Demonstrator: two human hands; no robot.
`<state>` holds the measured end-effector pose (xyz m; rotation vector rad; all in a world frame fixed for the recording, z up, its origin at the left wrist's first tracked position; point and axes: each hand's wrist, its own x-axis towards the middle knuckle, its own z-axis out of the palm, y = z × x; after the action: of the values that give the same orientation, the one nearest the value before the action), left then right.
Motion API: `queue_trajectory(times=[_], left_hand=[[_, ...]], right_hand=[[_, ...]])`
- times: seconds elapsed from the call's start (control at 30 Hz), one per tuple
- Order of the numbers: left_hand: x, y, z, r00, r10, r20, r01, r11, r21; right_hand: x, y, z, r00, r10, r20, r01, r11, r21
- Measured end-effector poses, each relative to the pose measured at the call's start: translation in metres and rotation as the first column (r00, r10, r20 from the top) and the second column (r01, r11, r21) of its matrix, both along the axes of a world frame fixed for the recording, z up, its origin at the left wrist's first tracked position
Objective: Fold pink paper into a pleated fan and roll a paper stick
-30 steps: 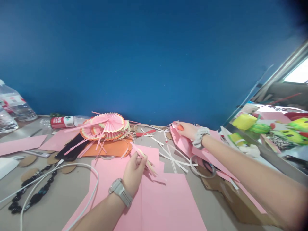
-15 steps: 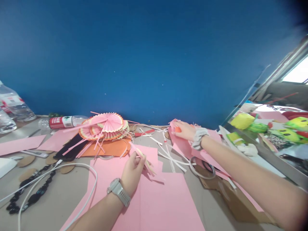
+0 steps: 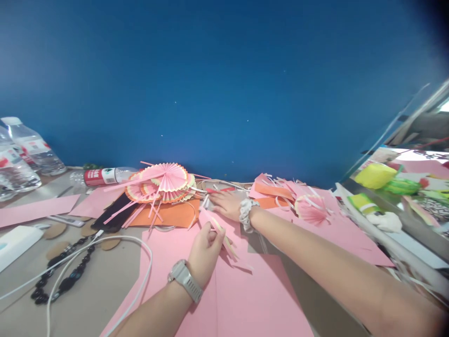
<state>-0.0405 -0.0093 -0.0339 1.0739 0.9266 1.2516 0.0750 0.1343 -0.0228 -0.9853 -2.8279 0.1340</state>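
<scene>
My left hand (image 3: 206, 245), with a grey watch at the wrist, is closed in a pinch on thin pink and cream paper strips (image 3: 229, 248). It rests over large pink paper sheets (image 3: 252, 299). Just beyond it, my right hand (image 3: 226, 206) lies low over the table with fingers stretched leftward, a pale scrunchie around its wrist. Near its fingertips are some white paper strips (image 3: 205, 201) and a slim red object (image 3: 224, 189); whether the fingers touch them I cannot tell. Folded pink paper rosettes (image 3: 166, 180) with orange and cream edges are heaped to the left.
Pink and orange paper scraps (image 3: 273, 189) and a small pink fan (image 3: 312, 208) lie at right. On the left are a lying bottle (image 3: 100, 177), upright water bottles (image 3: 38, 147), a black bead necklace (image 3: 75, 271) and a white cable (image 3: 149, 262). A blue wall (image 3: 224, 84) stands behind.
My right hand has moved left from the pink paper pile to the middle, beside my left hand. The small pink fan now shows at right, and pink paper covers the brown cardboard.
</scene>
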Motion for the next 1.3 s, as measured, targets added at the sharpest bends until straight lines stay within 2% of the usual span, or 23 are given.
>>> queue_trajectory(times=[0.13, 0.27, 0.4, 0.5, 0.53, 0.57, 0.63, 0.73, 0.93, 1.07, 1.3], left_hand=[[0.0, 0.0, -0.001, 1.0, 0.003, 0.013, -0.003, 1.0, -0.01], [-0.002, 0.001, -0.006, 0.999, 0.032, 0.026, -0.031, 0.999, -0.026], [-0.002, 0.003, -0.006, 0.997, 0.047, 0.062, -0.045, 0.998, -0.046], [-0.002, 0.004, -0.002, 0.996, 0.041, 0.081, -0.036, 0.997, -0.063], [-0.002, 0.003, 0.0, 0.996, 0.034, 0.084, -0.029, 0.997, -0.07], [-0.002, 0.003, 0.002, 0.996, 0.024, 0.085, -0.017, 0.997, -0.078], [-0.001, 0.0, 0.004, 0.996, -0.008, 0.088, 0.016, 0.995, -0.096], [0.003, -0.005, 0.005, 0.993, -0.077, 0.09, 0.087, 0.99, -0.113], [0.006, -0.013, 0.004, 0.986, -0.154, 0.069, 0.162, 0.979, -0.124], [0.003, -0.015, 0.006, 0.988, -0.149, 0.031, 0.151, 0.978, -0.141], [-0.001, -0.011, 0.008, 0.999, 0.015, -0.045, -0.022, 0.989, -0.145]], right_hand=[[0.009, 0.01, -0.001, 0.989, -0.14, -0.044, 0.14, 0.99, 0.009], [0.01, -0.004, 0.012, 0.966, -0.224, -0.128, 0.223, 0.974, -0.025], [0.017, -0.048, 0.032, 0.936, -0.266, -0.23, 0.24, 0.961, -0.136], [0.03, -0.091, 0.035, 0.932, -0.284, -0.224, 0.222, 0.939, -0.264], [0.035, -0.105, 0.033, 0.932, -0.292, -0.213, 0.215, 0.922, -0.32], [0.04, -0.117, 0.031, 0.917, -0.335, -0.216, 0.222, 0.879, -0.423], [0.048, -0.137, 0.025, 0.877, -0.421, -0.231, 0.254, 0.815, -0.521], [0.055, -0.156, 0.017, 0.844, -0.447, -0.297, 0.179, 0.756, -0.63], [0.056, -0.165, 0.004, 0.803, -0.424, -0.418, 0.116, 0.8, -0.588], [0.061, -0.166, -0.002, 0.809, -0.406, -0.424, 0.065, 0.78, -0.622], [0.065, -0.165, -0.002, 0.781, -0.443, -0.441, 0.043, 0.741, -0.67]])
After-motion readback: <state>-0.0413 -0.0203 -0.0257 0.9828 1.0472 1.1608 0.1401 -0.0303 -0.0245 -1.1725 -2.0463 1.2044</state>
